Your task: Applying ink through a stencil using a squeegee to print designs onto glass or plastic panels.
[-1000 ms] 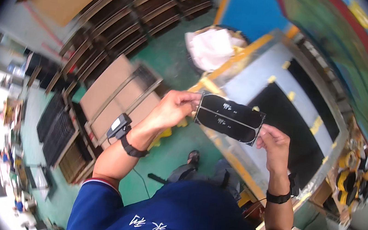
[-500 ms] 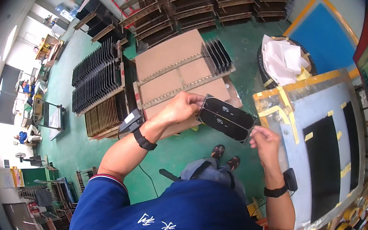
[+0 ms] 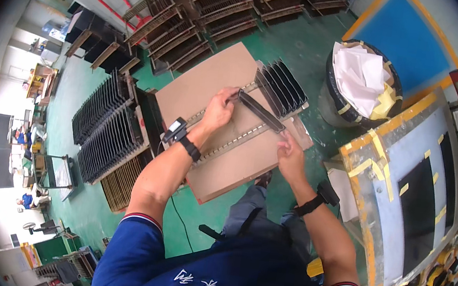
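A thin dark rectangular panel (image 3: 261, 111) is turned nearly edge-on above a slotted drying rack (image 3: 232, 143). My left hand (image 3: 220, 110) pinches its far left end. At its near right end, my right hand (image 3: 292, 156) has thumb and fingers closed at the corner. Several black panels (image 3: 282, 86) stand upright in the rack's slots at the right, just beyond the held one. Brown board (image 3: 202, 79) lies beneath the rack's toothed rails. Whether the held panel's lower edge touches the rails cannot be told.
Stacked racks full of dark panels (image 3: 106, 127) stand at the left. A round bin (image 3: 333, 99) with white paper stands at the right, beside a taped worktable (image 3: 366, 219) with black pieces on it. More racks (image 3: 218, 3) line the back. A cable (image 3: 182, 224) hangs near my left arm.
Both hands have carried the panel forward and left, from beside the worktable to over the rack. The panel has turned from face-up to nearly edge-on.
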The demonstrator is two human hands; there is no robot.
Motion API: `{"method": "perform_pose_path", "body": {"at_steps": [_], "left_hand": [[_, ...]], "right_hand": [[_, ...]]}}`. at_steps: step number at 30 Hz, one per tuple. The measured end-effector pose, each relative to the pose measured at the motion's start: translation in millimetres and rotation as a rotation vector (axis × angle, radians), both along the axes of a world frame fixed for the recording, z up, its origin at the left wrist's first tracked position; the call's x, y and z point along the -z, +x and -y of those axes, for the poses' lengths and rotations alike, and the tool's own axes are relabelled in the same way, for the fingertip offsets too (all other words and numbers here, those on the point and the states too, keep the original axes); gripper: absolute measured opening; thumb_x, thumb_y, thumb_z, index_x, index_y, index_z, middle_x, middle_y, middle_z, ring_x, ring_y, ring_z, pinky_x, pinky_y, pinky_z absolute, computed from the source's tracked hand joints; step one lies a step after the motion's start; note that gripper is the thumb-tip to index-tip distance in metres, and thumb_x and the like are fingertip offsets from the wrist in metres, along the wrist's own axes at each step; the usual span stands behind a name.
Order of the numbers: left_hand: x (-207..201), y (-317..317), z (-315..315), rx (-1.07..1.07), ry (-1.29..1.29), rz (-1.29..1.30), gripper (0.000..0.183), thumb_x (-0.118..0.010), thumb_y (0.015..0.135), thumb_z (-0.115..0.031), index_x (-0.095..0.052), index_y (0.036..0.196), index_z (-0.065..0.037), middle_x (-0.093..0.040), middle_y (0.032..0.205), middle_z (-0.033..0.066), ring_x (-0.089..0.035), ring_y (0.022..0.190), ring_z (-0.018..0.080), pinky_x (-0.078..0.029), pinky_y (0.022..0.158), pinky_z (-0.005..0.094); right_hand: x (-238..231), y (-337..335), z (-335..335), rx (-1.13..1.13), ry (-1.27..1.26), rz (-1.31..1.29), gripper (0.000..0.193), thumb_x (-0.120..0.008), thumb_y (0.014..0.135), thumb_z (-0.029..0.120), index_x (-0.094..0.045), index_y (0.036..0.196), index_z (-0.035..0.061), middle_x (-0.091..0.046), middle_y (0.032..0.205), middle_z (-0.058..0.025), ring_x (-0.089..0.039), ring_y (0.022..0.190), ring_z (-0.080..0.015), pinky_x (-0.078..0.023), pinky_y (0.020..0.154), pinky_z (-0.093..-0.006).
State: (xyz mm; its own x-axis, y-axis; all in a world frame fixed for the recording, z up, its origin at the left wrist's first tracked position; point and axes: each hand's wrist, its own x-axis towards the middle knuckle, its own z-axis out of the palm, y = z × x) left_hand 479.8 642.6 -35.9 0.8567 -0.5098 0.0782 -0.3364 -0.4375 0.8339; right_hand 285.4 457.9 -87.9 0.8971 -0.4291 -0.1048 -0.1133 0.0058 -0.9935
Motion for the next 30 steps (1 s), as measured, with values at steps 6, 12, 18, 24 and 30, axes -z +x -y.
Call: {"method": "perform_pose_path", "body": {"at_steps": [6, 12, 18, 24, 30], "left_hand": [[44.8, 70.1, 16.7, 0.108, 0.012, 0.027, 0.041, -0.047, 0.083, 0.008, -0.056, 0.123, 0.003, -0.059, 0.118, 0.0157, -0.06, 0.108, 0.0255, -0.047, 0.097, 0.0335], [50.9, 88.1, 29.4, 0.142, -0.079, -0.134, 0.041, -0.046, 0.084, 0.011, -0.057, 0.122, 0.002, -0.059, 0.116, 0.0141, -0.061, 0.107, 0.0228, -0.048, 0.095, 0.031], [57.0, 97.2, 34.1, 0.192, -0.039, -0.14, 0.04, -0.046, 0.085, 0.013, -0.057, 0.122, 0.003, -0.059, 0.116, 0.0136, -0.062, 0.106, 0.0227, -0.048, 0.095, 0.0307], [42.0, 92.6, 24.6, 0.023, 0.114, 0.095, 0.035, -0.051, 0.085, -0.004, -0.061, 0.118, -0.001, -0.066, 0.111, 0.0188, -0.064, 0.103, 0.032, -0.05, 0.09, 0.0388], [-29.3, 24.2, -10.3, -0.159, -0.075, -0.308, 0.04, -0.054, 0.097, -0.014, -0.049, 0.132, 0.005, -0.063, 0.118, 0.018, -0.06, 0.111, 0.0249, -0.049, 0.094, 0.0362]], "right_hand": [[16.3, 33.8, -8.2, -0.028, -0.05, -0.083, 0.053, -0.052, 0.08, -0.005, -0.047, 0.133, -0.0064, -0.059, 0.124, -0.0166, -0.063, 0.095, -0.0196, -0.052, 0.074, -0.0275], [22.6, 42.9, -11.0, -0.015, -0.047, -0.106, 0.055, -0.056, 0.08, -0.003, -0.046, 0.134, -0.0061, -0.056, 0.13, -0.0144, -0.062, 0.096, -0.0187, -0.051, 0.07, -0.0254], [21.4, 46.0, -12.3, 0.0, 0.003, -0.139, 0.057, -0.057, 0.08, -0.002, -0.045, 0.136, -0.0055, -0.057, 0.128, -0.0138, -0.061, 0.093, -0.0186, -0.05, 0.068, -0.0252], [9.4, 33.9, -15.8, -0.021, -0.04, -0.237, 0.039, -0.057, 0.083, -0.002, -0.057, 0.122, -0.0008, -0.066, 0.109, -0.0083, -0.061, 0.084, -0.0144, -0.049, 0.071, -0.025], [-63.6, -86.4, 8.7, 0.005, -0.143, -0.264, 0.02, -0.067, 0.085, 0.013, -0.068, 0.103, 0.0026, -0.07, 0.09, -0.0139, -0.068, 0.078, -0.0212, -0.054, 0.072, -0.0326]]}}
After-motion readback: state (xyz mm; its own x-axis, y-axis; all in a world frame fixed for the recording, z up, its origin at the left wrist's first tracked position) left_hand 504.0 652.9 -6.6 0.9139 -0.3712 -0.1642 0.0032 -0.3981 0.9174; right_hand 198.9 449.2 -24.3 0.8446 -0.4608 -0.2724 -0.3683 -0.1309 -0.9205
